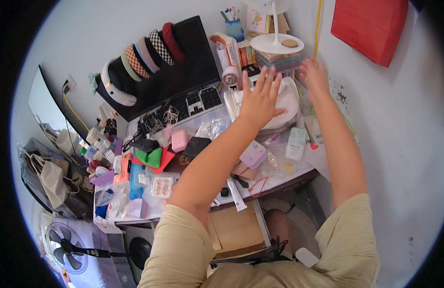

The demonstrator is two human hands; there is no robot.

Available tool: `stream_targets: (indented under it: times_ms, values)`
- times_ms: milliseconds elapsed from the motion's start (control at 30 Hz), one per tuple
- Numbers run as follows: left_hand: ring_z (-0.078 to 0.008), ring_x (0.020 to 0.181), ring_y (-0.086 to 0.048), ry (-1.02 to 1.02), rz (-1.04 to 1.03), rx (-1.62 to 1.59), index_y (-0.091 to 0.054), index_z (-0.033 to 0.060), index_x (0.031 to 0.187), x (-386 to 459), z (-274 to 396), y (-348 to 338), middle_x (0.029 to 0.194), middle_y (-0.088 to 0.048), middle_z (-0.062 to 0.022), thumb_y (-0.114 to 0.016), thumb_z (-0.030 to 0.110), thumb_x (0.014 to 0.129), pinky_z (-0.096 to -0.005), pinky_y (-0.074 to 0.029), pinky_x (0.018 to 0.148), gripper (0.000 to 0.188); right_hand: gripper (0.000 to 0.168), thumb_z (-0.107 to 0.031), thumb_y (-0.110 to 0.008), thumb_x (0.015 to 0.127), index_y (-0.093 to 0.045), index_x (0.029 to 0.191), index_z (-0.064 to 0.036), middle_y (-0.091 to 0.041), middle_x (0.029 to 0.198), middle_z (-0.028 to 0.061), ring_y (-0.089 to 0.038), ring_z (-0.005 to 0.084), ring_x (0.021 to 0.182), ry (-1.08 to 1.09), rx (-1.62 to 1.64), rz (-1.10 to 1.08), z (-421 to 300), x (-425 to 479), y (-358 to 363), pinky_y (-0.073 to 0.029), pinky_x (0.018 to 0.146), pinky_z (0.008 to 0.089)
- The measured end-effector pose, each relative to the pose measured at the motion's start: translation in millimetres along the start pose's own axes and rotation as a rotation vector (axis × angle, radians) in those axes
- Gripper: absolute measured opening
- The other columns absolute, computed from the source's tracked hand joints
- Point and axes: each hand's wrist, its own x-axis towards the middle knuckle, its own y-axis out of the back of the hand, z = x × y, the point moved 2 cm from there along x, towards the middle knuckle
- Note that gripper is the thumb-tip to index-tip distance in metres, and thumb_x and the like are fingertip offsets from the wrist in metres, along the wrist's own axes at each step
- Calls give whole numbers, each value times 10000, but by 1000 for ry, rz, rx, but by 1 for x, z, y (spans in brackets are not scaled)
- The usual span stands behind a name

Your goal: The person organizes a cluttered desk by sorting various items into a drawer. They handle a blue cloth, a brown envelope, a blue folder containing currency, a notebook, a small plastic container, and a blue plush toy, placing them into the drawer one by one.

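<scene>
My left hand [261, 97], fingers spread, is over a white zippered bag [288, 102] at the back right of the cluttered desk; whether it touches the bag is hard to tell. To the right of the bag, my right hand [315, 77] is raised near the wall, slightly blurred, with nothing visible in it. Behind the bag, a white lamp base [259, 44] stands on stacked books [279, 63]. A white and pale green bottle [295, 144] lies in front of the bag, with a lilac case [253, 154] to its left.
Headbands [136, 61] hang over a black monitor [193, 46] behind a keyboard [195, 102]. A pink case [179, 140], a green cloth piece [150, 157] and a white tube [236, 194] lie on the desk. Below is a pulled-out drawer [236, 226]; a fan [66, 246] stands at lower left.
</scene>
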Motion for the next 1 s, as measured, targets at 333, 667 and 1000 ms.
stream_targets:
  times_ms: [333,667,1000]
  values:
    - [-342,1207,-395,357,745,-437,-374,12,1191,-225,-32,210,1274,-412,-213,-412,165,913,-466,-245,1033,320,552,-171,-692,738,-455,1215,-24,-458,1253,206,-428,386,1158,592,-942,-865,24,-237,11,-335,991,451]
    - [-273,1171,-406,974,481,-232,-371,-1,1198,-469,31,242,1198,-446,-162,-399,21,875,-404,-249,1038,325,630,-152,-719,662,-442,1211,-18,-474,1204,215,-442,378,1129,606,-1051,-563,61,-241,4,-351,969,445]
    - [-310,1207,-412,730,107,-700,-327,14,1311,-450,30,264,1289,-421,-185,-615,77,757,-405,-304,1022,627,905,-104,-759,670,-194,1377,-63,-444,1244,134,-444,247,1169,42,48,-788,-20,-378,1,-357,999,395]
